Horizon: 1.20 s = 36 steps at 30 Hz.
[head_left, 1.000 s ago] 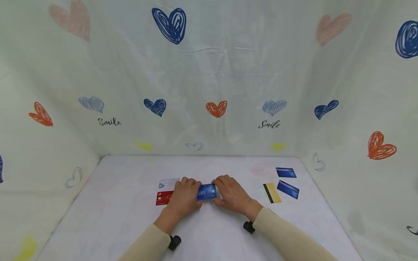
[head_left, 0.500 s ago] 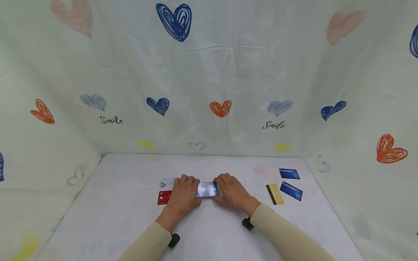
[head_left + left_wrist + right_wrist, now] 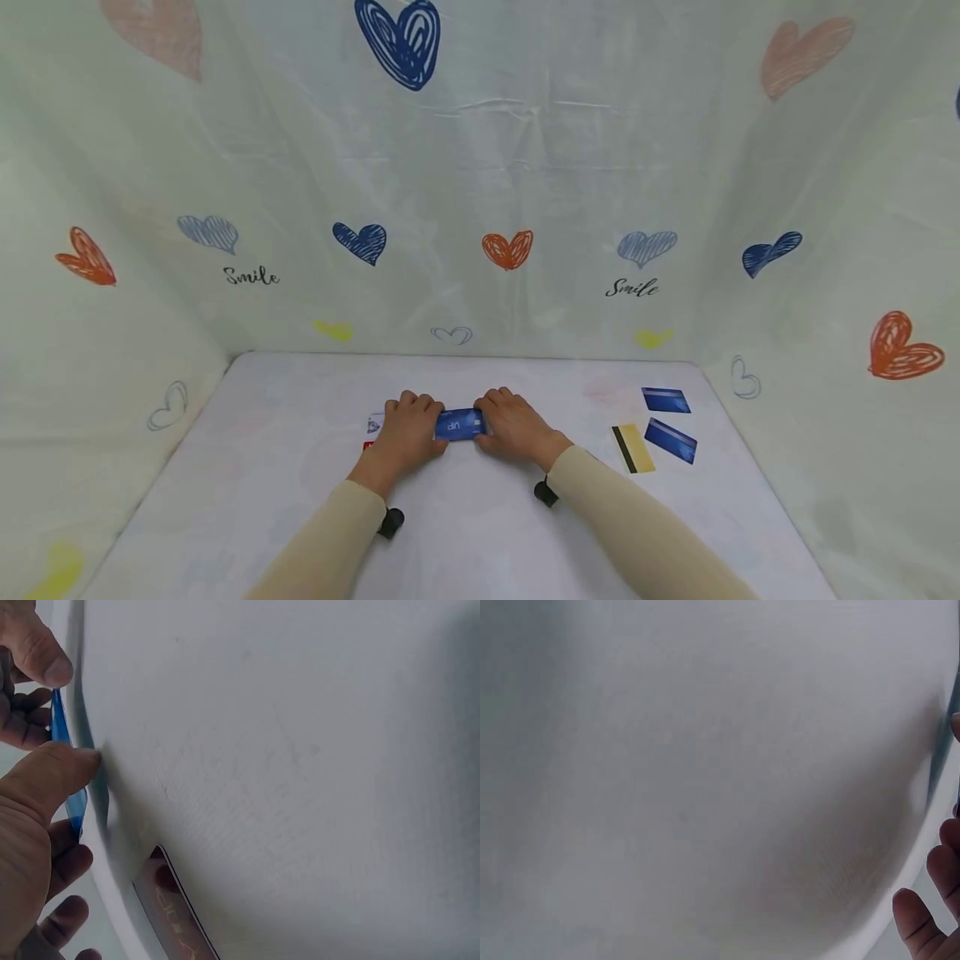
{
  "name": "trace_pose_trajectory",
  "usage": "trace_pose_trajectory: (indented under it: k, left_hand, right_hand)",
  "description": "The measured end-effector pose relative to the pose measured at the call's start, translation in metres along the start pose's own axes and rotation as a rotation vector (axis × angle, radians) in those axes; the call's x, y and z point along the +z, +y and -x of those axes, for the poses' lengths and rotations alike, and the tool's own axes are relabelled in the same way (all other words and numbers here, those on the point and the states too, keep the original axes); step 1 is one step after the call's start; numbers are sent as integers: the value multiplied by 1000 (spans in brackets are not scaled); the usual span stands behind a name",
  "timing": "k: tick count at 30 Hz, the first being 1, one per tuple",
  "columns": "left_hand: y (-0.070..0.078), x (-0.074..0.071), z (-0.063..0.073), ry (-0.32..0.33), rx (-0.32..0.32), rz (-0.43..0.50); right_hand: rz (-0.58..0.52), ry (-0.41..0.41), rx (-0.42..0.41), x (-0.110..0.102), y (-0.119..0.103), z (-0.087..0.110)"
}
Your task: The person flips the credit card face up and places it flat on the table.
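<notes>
A blue card marked VIP [image 3: 459,425] is held lengthwise between the two hands near the middle of the table. My left hand [image 3: 408,432] pinches its left end, thumb on the near edge and fingers on the far edge. At the other end my right hand [image 3: 516,427] pinches it the same way. The left wrist view shows the blue card [image 3: 78,804] edge-on, raised over the white surface. Partly covered by the left hand lie a pale card [image 3: 374,423] and a red card [image 3: 367,445]. In the right wrist view only some fingertips [image 3: 915,919] show.
Two blue cards [image 3: 666,400] and a yellow card with a black stripe [image 3: 633,448] lie on the right of the white table [image 3: 285,467]. A curtain with printed hearts [image 3: 480,167] hangs behind and at both sides.
Both hands have moved a little away from the body and leftward with the blue card. Its face flashed with glare half a second ago and reads VIP again. The red card is now more covered.
</notes>
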<state>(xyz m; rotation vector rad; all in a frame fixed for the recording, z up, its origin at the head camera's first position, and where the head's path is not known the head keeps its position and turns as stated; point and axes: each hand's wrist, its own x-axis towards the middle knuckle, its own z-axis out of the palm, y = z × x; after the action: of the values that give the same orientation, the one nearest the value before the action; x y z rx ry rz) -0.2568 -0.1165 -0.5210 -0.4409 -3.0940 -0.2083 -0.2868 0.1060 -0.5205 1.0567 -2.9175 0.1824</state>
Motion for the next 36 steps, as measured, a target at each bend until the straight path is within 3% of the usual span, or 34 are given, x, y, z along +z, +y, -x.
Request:
trace_pose_trajectory:
  k: [11,18,21,28,36]
  left_hand:
    - [-2,-8,0,-27,-13,51]
    - [-2,-5,3,-33,-47,-2]
    - [4,-3,12,-21,-35,-33]
    - [26,7,40,-53,82,-52]
    - [32,8,52,-138,65,2]
  right_hand:
    - [-39,-47,34,6,-1,-6]
    - [-35,-42,58,7,-2,-5]
    - [-13,-35,65,7,-4,1]
    - [71,-94,-14,8,-10,22]
    - [65,-191,-18,14,-21,24]
